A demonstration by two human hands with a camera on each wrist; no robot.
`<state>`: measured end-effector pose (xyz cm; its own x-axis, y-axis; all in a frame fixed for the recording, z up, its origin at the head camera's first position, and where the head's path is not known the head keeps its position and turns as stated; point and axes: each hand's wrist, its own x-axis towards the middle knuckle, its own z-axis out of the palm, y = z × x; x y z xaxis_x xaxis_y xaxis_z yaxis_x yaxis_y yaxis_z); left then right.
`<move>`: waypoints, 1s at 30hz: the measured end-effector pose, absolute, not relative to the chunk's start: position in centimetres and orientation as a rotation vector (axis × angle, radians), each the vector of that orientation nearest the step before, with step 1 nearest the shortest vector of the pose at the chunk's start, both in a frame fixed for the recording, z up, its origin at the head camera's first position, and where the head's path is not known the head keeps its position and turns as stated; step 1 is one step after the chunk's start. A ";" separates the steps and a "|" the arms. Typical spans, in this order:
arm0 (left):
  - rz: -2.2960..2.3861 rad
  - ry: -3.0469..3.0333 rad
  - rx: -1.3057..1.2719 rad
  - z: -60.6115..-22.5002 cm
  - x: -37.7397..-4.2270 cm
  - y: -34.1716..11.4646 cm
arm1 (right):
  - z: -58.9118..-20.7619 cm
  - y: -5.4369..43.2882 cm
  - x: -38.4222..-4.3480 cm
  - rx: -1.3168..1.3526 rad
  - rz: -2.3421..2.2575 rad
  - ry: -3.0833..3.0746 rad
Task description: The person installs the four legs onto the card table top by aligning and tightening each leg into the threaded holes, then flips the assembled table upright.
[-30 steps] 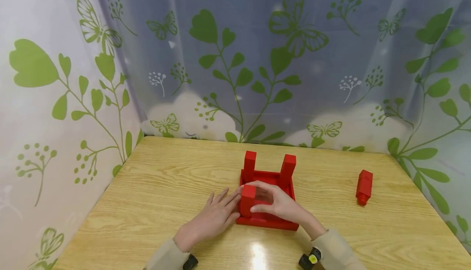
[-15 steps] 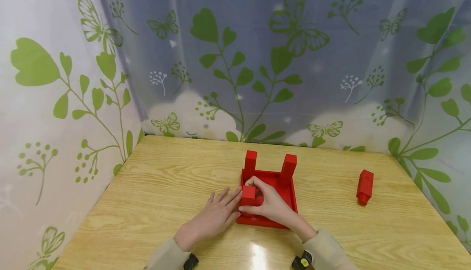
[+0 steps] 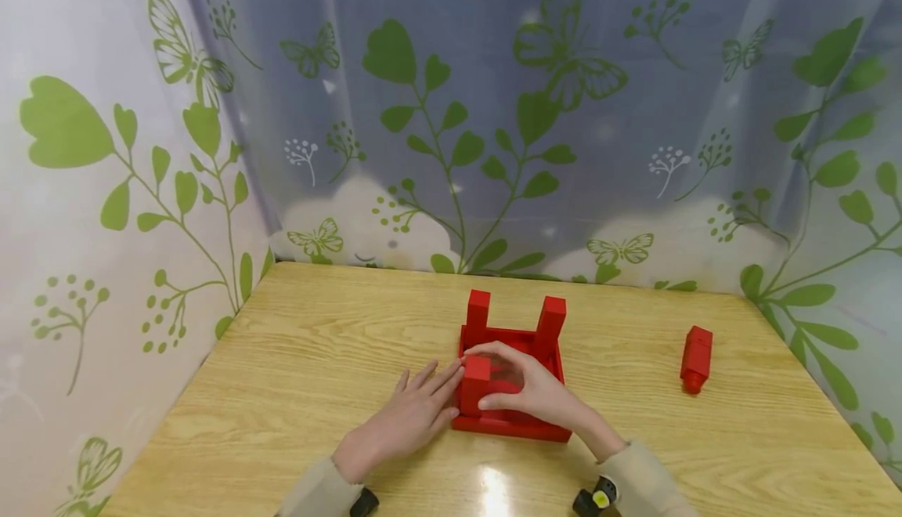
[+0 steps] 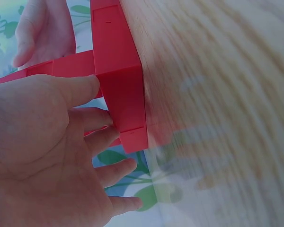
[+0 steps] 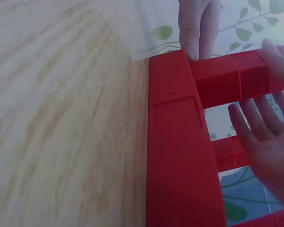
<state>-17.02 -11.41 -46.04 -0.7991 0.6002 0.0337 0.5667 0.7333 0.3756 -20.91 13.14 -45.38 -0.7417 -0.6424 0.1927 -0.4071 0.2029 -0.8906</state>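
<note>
A red square tray-like base (image 3: 521,427) lies on the table with three red block legs standing up from its corners. My right hand (image 3: 539,395) curves its fingers and thumb round the front-left leg (image 3: 475,388). In the right wrist view the thumb overlaps that leg (image 5: 217,85), while the fingers lie beneath it with a visible gap to the palm. My left hand (image 3: 409,415) lies flat, its straight fingers against the base's left side. The left wrist view has its thumb and fingertips touching the base's edge (image 4: 118,52).
Another red leg (image 3: 697,360) with a round end lies loose on the right of the wooden table (image 3: 338,329). Two legs stand at the back, one left (image 3: 478,321) and one right (image 3: 550,325). A patterned curtain (image 3: 451,211) closes off the back and sides.
Half a second ago my right fingers and thumb were closer round the front-left leg; they have since loosened and drawn slightly right. The left hand stays put.
</note>
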 end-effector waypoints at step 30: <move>0.564 2.838 0.938 -46.3 -17.2 -11.4 | -46.1 10.6 -20.8 -1.072 -1.405 2.604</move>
